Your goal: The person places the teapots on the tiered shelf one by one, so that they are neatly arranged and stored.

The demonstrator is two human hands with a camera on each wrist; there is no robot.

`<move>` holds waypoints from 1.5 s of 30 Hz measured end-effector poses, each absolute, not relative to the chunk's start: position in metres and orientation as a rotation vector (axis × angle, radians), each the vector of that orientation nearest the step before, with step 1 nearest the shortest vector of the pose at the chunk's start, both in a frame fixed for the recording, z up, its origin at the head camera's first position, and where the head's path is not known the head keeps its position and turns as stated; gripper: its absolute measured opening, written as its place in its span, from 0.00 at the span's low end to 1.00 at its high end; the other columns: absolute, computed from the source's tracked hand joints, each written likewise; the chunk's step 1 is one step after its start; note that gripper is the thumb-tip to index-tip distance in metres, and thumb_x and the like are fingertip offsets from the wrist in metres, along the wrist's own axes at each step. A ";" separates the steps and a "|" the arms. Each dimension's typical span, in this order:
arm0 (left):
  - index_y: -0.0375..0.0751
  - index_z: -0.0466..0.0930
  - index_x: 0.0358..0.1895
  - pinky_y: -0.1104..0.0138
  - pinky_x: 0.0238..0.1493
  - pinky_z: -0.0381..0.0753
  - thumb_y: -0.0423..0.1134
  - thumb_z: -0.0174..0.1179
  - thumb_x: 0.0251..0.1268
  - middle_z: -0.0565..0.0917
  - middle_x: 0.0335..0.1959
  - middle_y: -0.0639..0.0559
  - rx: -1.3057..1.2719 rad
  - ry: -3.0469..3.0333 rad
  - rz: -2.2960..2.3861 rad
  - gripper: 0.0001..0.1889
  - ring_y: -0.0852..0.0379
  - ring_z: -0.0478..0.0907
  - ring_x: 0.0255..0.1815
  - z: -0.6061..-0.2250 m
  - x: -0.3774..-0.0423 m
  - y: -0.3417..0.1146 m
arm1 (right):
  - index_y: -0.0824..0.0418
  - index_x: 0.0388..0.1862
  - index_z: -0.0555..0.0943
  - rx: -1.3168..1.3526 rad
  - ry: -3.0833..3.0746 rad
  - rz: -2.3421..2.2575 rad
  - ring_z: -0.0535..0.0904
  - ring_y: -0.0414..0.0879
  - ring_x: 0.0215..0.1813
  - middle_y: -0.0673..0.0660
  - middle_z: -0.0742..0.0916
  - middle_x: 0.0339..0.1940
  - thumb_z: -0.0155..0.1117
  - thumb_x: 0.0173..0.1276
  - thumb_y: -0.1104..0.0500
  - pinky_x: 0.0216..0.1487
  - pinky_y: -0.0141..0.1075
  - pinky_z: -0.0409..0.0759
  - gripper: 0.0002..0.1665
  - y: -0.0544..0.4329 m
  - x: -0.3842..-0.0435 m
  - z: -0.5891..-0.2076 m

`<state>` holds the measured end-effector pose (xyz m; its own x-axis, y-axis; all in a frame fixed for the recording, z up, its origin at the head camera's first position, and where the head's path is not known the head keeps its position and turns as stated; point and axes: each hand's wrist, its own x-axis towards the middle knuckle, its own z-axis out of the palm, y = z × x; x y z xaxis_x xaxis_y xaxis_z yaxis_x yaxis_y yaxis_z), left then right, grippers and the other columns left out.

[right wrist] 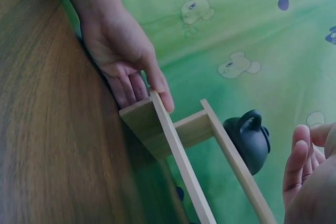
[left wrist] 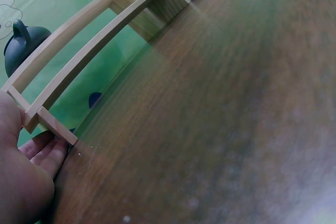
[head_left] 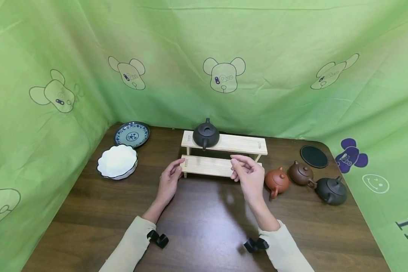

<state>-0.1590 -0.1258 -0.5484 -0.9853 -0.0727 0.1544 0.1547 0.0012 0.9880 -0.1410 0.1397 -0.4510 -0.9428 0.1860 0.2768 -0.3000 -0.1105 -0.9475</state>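
A two-step wooden stand (head_left: 209, 166) is set at the back middle of the table. My left hand (head_left: 168, 183) grips the left end of its lower step, thumb over the board's end and the other fingers down by the leg, as the left wrist view shows. A black teapot (head_left: 209, 139) sits on the left part of the upper step. Over the right part of the lower step hovers my right hand (head_left: 251, 179), fingers loosely curled, with nothing seen in them. It covers some of that step in the head view.
Right of the stand are a red-orange teapot (head_left: 277, 181), a brown teapot (head_left: 300, 174) and a dark grey teapot (head_left: 331, 191), with a dark round mat (head_left: 314, 156) behind. At left are a white scalloped dish (head_left: 117, 161) and a blue patterned plate (head_left: 132, 135). Green cloth (head_left: 176, 68) hangs behind.
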 end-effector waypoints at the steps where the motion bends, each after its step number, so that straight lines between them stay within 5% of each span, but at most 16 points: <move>1: 0.38 0.84 0.71 0.66 0.63 0.88 0.34 0.56 0.89 0.84 0.70 0.35 -0.114 -2.086 -2.105 0.17 0.54 0.83 0.66 -0.551 -0.160 -0.127 | 0.82 0.51 0.87 0.129 -1.844 2.117 0.80 0.37 0.18 0.50 0.87 0.23 0.70 0.75 0.74 0.21 0.25 0.78 0.10 0.142 -0.140 -0.451; 15: 0.35 0.82 0.73 0.57 0.70 0.85 0.30 0.53 0.89 0.83 0.72 0.35 0.004 -2.166 -2.124 0.18 0.52 0.82 0.67 -0.538 -0.156 -0.124 | 0.79 0.51 0.88 0.017 -1.988 2.012 0.80 0.37 0.18 0.51 0.88 0.23 0.71 0.76 0.73 0.21 0.25 0.79 0.09 0.182 -0.117 -0.454; 25: 0.36 0.84 0.70 0.70 0.61 0.87 0.30 0.55 0.88 0.86 0.68 0.33 -0.054 -2.127 -2.082 0.17 0.58 0.84 0.62 -0.545 -0.157 -0.125 | 0.79 0.49 0.89 -0.077 -2.018 1.940 0.79 0.38 0.17 0.56 0.89 0.23 0.71 0.76 0.74 0.20 0.25 0.78 0.08 0.213 -0.098 -0.461; 33: 0.36 0.82 0.73 0.63 0.66 0.87 0.31 0.54 0.90 0.83 0.72 0.34 -0.027 -2.150 -2.122 0.18 0.51 0.83 0.67 -0.539 -0.155 -0.125 | 0.79 0.50 0.88 -0.141 -2.065 1.918 0.79 0.40 0.17 0.54 0.89 0.22 0.71 0.77 0.72 0.17 0.25 0.72 0.09 0.232 -0.081 -0.467; 40: 0.42 0.86 0.70 0.66 0.62 0.89 0.40 0.59 0.89 0.86 0.69 0.36 -0.156 -2.064 -2.098 0.16 0.55 0.84 0.65 -0.555 -0.160 -0.129 | 0.79 0.52 0.87 -0.235 -2.089 1.934 0.79 0.40 0.18 0.58 0.88 0.23 0.71 0.78 0.71 0.17 0.26 0.73 0.10 0.247 -0.064 -0.480; 45: 0.38 0.84 0.71 0.63 0.64 0.88 0.35 0.56 0.89 0.84 0.70 0.34 -0.116 -2.098 -2.099 0.17 0.53 0.84 0.67 -0.550 -0.159 -0.127 | 0.78 0.53 0.87 -0.334 -2.063 1.962 0.79 0.40 0.18 0.59 0.89 0.24 0.71 0.78 0.70 0.17 0.26 0.74 0.11 0.258 -0.054 -0.487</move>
<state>-0.1585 -0.1272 -0.5498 -0.9824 -0.0656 0.1751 0.1752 0.0053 0.9845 -0.0537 0.2576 -0.4865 -0.9356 0.3508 0.0392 -0.0215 0.0542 -0.9983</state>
